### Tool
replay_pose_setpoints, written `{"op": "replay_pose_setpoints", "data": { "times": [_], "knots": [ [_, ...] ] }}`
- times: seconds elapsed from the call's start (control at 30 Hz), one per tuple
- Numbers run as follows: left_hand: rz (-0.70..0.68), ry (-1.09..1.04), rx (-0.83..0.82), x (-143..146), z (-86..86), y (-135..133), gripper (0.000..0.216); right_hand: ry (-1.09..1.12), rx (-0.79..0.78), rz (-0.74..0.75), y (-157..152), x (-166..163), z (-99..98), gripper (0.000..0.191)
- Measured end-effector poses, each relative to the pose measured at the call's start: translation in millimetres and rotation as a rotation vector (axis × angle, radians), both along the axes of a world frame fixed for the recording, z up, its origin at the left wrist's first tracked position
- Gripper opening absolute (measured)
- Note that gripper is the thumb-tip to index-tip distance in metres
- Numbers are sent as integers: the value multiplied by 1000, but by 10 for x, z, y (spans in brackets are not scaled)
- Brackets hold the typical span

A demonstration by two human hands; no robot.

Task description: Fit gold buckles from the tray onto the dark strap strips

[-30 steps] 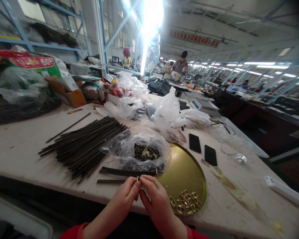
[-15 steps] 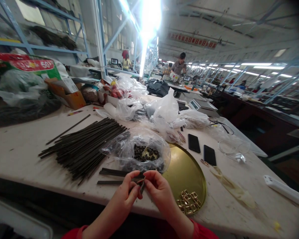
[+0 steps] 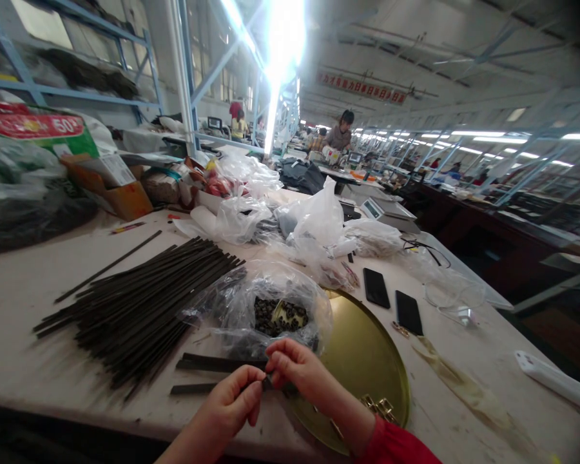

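Bearings taken from the meeting point of the 2 hands.

- Left hand (image 3: 232,401): thumb and forefinger pinching a dark piece (image 3: 267,385), mostly hidden.
- Right hand (image 3: 303,370): fingertips drawn together on the same piece, just beside the left fingertips; forearm over the tray.
- Dark piece: between the 2 sets of fingertips, above the table (image 3: 14,367) edge.
- Loose strips (image 3: 210,363): dark, at 9 to 10 o'clock, near the left hand.
- Pile (image 3: 145,309) of dark strips: fanned, 10 o'clock.
- Bag (image 3: 316,303): clear, open, just past 12 o'clock; small dark bits (image 3: 268,314) inside.
- Tray (image 3: 360,341): round, gold, 3 o'clock.
- Buckles (image 3: 381,408): gold, on the tray, between 3 and 4 o'clock, partly behind the forearm.
- Phones, 2: first (image 3: 376,287) at 2 o'clock; second (image 3: 408,313) just beyond, lower.
- Carton (image 3: 128,201): orange-brown, between 10 and 11 o'clock.
- Person (image 3: 338,135): far off, 1 o'clock.
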State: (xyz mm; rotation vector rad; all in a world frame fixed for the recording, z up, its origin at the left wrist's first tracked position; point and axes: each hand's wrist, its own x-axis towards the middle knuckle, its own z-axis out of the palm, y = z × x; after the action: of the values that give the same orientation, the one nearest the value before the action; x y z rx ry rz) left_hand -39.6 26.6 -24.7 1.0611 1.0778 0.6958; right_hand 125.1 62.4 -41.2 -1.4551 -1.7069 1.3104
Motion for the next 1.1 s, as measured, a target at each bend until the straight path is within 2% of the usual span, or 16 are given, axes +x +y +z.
{"op": "replay_pose_setpoints", "data": {
  "times": [0.1, 0.2, 0.3, 0.4, 0.57, 0.8, 0.97, 1.1],
  "knots": [
    [24, 0, -52, -29, -78, 61, 48, -234, 167, -66, 485, 192, -7, 21],
    [43, -16, -61, -37, -99, 94, 46, -399, 220, 12, 828, 239, -62, 19],
    [58, -28, -55, -36, -103, 109, 44, -514, 215, 102, 959, 161, -143, 24],
    [66, -19, -32, -37, -136, 112, 41, -554, 226, 90, 973, 99, -177, 20],
    [110, 41, 19, -42, -129, 123, 39, -408, 264, -36, 829, 131, -78, 12],
    [176, 154, 302, 59, 247, 235, 27, 5, 151, -107, 198, 105, 230, 27],
    [169, 271, 395, 181, 341, 196, 27, 453, 28, -225, -115, 29, 407, 27],
    [166, 354, 430, 198, 348, 98, 27, 408, 161, -284, -225, -23, 422, 21]
  ]
}}
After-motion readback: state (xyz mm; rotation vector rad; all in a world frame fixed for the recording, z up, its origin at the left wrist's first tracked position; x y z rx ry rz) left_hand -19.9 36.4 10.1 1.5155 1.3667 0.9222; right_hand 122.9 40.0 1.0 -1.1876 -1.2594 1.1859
